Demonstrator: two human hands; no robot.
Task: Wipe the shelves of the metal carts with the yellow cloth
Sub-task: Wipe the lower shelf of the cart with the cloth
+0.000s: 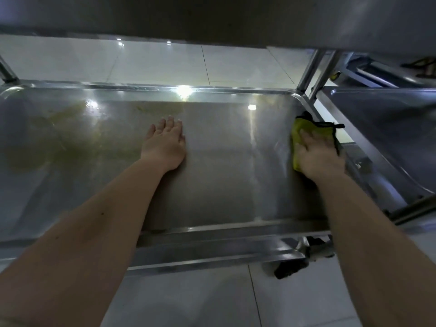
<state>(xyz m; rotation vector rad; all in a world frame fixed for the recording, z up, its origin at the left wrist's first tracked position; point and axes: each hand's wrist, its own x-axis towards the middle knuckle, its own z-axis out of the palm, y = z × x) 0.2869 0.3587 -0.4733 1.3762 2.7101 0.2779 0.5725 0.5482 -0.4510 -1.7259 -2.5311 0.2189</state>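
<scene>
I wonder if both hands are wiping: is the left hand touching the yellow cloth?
Apart. The head view shows bare shelf between the left hand and the yellow cloth, which the right hand presses.

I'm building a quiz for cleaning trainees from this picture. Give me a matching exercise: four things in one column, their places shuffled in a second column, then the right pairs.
Things
1. left hand
2. yellow cloth
3. yellowish stain
4. caster wheel

Places
A. below the near right corner of the shelf
B. flat on the shelf's middle
C. under the right hand, at the shelf's right edge
D. on the shelf's left part

Pairs: 1-B, 2-C, 3-D, 4-A
</scene>
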